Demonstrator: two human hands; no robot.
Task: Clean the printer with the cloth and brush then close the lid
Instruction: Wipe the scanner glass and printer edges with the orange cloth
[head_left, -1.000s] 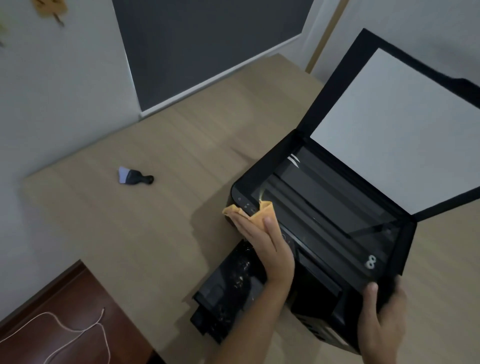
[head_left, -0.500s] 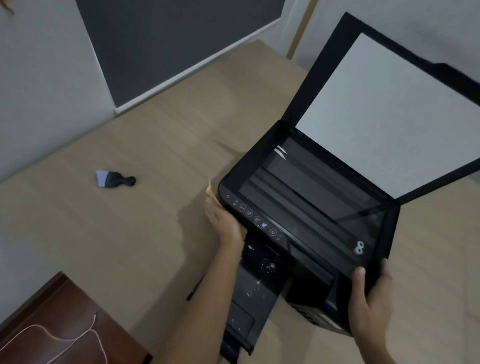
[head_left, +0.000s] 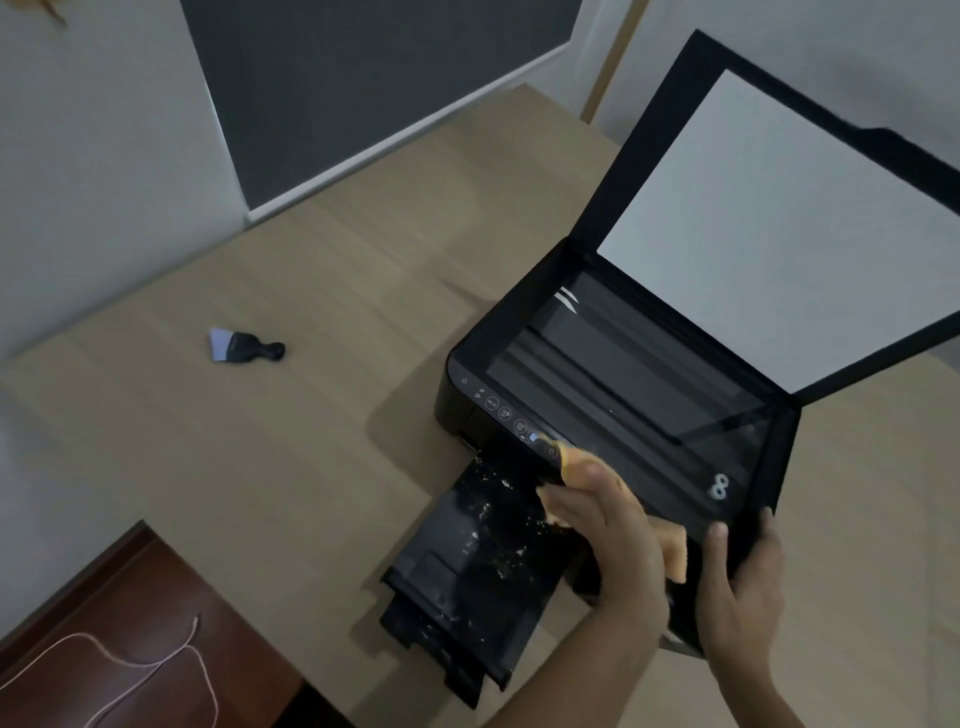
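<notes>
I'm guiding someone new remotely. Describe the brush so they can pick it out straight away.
Start at the black printer with its raised lid. Look left across the bare wooden table. The brush lies alone there: small, with a stubby black handle and pale bristles, nothing else near it.

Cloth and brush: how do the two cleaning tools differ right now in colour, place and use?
The cloth is orange; the brush is black with pale bristles. The cloth is gripped in the left hand against the printer's front edge; the brush lies alone on the table, well left of the printer, with no hand on it. The cloth is crumpled and soft; the brush looks rigid. The right hand holds the printer's near corner, touching neither.
</notes>
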